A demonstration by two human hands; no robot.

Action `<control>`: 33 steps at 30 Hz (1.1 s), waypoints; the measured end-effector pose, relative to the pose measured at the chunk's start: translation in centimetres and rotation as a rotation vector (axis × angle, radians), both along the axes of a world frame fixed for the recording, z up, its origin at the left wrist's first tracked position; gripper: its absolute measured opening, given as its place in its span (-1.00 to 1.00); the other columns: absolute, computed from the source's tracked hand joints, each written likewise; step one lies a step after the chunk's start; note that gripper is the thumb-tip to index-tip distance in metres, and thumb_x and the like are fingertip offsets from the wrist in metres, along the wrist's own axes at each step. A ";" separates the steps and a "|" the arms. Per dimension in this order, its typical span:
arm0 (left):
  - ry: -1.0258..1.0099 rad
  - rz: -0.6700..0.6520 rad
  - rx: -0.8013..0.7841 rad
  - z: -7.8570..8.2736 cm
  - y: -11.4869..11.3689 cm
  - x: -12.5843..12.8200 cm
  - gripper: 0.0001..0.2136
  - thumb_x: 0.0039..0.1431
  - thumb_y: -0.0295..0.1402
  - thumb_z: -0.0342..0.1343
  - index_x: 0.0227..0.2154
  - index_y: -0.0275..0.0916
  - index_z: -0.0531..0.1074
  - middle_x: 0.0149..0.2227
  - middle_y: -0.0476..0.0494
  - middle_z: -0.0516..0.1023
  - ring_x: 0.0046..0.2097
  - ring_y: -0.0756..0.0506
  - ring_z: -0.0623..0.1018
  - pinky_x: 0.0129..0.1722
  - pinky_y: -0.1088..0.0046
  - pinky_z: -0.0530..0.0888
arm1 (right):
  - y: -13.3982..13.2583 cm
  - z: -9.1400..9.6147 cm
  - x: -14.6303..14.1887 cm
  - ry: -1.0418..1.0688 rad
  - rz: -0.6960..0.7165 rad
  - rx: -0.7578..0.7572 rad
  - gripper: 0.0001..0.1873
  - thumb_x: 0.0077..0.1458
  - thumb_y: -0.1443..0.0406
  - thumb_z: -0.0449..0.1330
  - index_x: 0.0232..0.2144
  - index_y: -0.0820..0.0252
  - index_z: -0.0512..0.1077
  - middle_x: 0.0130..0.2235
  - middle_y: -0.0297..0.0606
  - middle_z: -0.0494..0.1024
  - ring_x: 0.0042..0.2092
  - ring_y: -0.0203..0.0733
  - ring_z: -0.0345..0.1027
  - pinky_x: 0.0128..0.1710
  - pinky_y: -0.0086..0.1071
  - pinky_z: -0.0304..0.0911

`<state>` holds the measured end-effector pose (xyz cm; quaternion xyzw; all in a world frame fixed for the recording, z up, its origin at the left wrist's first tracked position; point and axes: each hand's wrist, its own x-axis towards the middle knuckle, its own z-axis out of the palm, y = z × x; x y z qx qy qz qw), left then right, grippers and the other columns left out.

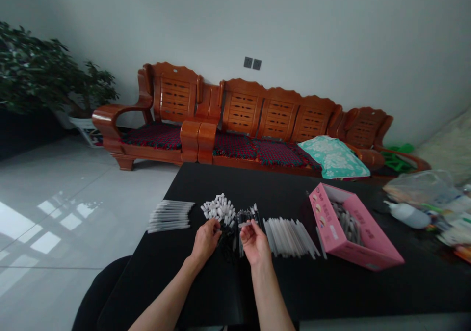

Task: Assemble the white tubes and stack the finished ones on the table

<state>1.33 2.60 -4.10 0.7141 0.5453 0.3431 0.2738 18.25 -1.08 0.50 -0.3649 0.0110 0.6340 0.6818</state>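
Both my hands work over a black table [228, 292]. My left hand [206, 240] is curled shut at the near edge of a pile of small white caps [220, 208]; what it pinches is too small to name. My right hand [253, 242] pinches a thin pen part [246, 224] over a dark heap of pen parts [245, 218]. A row of white tubes [290, 235] lies to the right of that hand. Finished white pens [170, 216] lie in a row at the table's left edge.
A pink cardboard box [362, 240] with grey pieces inside stands open at the right. Beyond it lie a white squeeze bottle [408, 214] and plastic bags [423, 186]. Behind the table stand a wooden sofa [257, 120] and a potted plant [40, 73].
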 end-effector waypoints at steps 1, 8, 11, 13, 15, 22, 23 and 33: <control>-0.073 0.028 -0.034 0.0 0.1 -0.1 -0.93 0.01 -0.47 0.13 -0.40 -0.21 0.42 -0.44 -0.01 0.49 -0.41 -0.03 0.47 -0.36 0.51 0.32 | 0.0 0.0 0.0 0.000 0.002 -0.003 -0.86 0.07 0.41 0.28 -0.52 0.32 0.49 -0.59 -0.28 0.59 -0.56 -0.27 0.51 -0.55 -0.50 0.45; -0.310 0.101 -0.187 -0.3 1.7 -0.9 -0.88 -0.03 -0.38 0.18 -0.38 -0.24 0.52 -0.46 -0.03 0.54 -0.43 -0.05 0.52 -0.41 0.50 0.38 | 0.2 -0.1 0.2 -0.020 -0.004 -0.010 -0.85 0.05 0.42 0.29 -0.55 0.30 0.49 -0.59 -0.29 0.59 -0.55 -0.26 0.52 -0.53 -0.49 0.45; -0.223 0.113 -0.074 -0.3 1.7 -0.6 -0.84 -0.06 -0.46 0.20 -0.35 -0.23 0.55 -0.36 -0.07 0.56 -0.41 -0.03 0.51 -0.34 0.48 0.39 | 0.2 0.0 0.4 -0.013 -0.016 -0.011 -0.83 0.09 0.42 0.26 -0.54 0.30 0.49 -0.59 -0.28 0.59 -0.55 -0.28 0.52 -0.52 -0.49 0.45; -0.182 0.096 -0.001 -0.2 1.3 -0.3 -0.83 -0.04 -0.48 0.20 -0.33 -0.22 0.57 -0.33 -0.08 0.55 -0.41 -0.02 0.49 -0.32 0.47 0.39 | 0.2 -0.1 0.5 0.002 -0.028 -0.011 -0.80 0.14 0.42 0.21 -0.53 0.31 0.49 -0.58 -0.26 0.60 -0.55 -0.28 0.51 -0.52 -0.49 0.45; -0.163 0.018 0.015 0.0 0.8 0.0 -0.86 0.01 -0.47 0.18 -0.35 -0.21 0.58 -0.34 -0.09 0.55 -0.40 -0.03 0.49 -0.32 0.46 0.38 | 0.1 -0.1 0.6 0.011 -0.037 -0.011 -0.77 0.17 0.43 0.17 -0.53 0.33 0.50 -0.59 -0.25 0.59 -0.55 -0.29 0.51 -0.52 -0.49 0.45; -0.077 -0.147 0.041 0.1 -1.0 1.0 -0.83 0.10 -0.43 0.15 -0.26 -0.20 0.60 -0.36 -0.14 0.54 -0.36 -0.08 0.51 -0.32 0.45 0.37 | 0.1 -0.8 1.0 -0.001 -0.038 0.001 -0.82 0.13 0.42 0.22 -0.51 0.31 0.50 -0.58 -0.26 0.60 -0.54 -0.29 0.52 -0.50 -0.50 0.45; -0.061 -0.151 0.038 0.2 -1.1 1.1 -0.82 0.11 -0.40 0.15 -0.24 -0.20 0.60 -0.35 -0.14 0.54 -0.36 -0.08 0.51 -0.32 0.45 0.36 | 0.0 -0.9 1.0 0.001 -0.038 0.003 -0.82 0.13 0.42 0.22 -0.51 0.31 0.50 -0.58 -0.26 0.60 -0.54 -0.29 0.52 -0.50 -0.50 0.46; 0.136 -0.070 -0.004 0.3 -0.5 2.9 -0.91 0.11 -0.43 0.15 -0.43 -0.26 0.56 -0.37 -0.14 0.54 -0.32 -0.08 0.51 -0.28 0.48 0.31 | 0.1 -2.2 1.5 0.010 -0.056 0.001 -0.83 0.12 0.41 0.24 -0.52 0.31 0.49 -0.58 -0.26 0.60 -0.54 -0.28 0.52 -0.50 -0.49 0.47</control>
